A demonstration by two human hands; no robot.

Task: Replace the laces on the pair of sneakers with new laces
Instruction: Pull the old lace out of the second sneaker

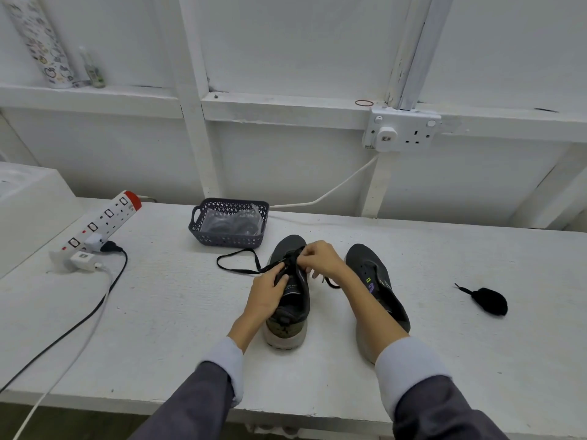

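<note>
On the left sneaker (293, 296), both hands pinch the black lace (236, 268).

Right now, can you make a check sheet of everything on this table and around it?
Surface: white painted table.
Job's things: left sneaker with black lace trailing from it; right sneaker beside it; bundled lace farther right.
Clutter: basket holding clear-wrapped items.
Hands: left hand and right hand both pinch the black lace.
Cables: black cable and white cable run from the power strip off the table edge.
Surroundings: wall socket, patterned roll, small bottle on the ledge.
</note>
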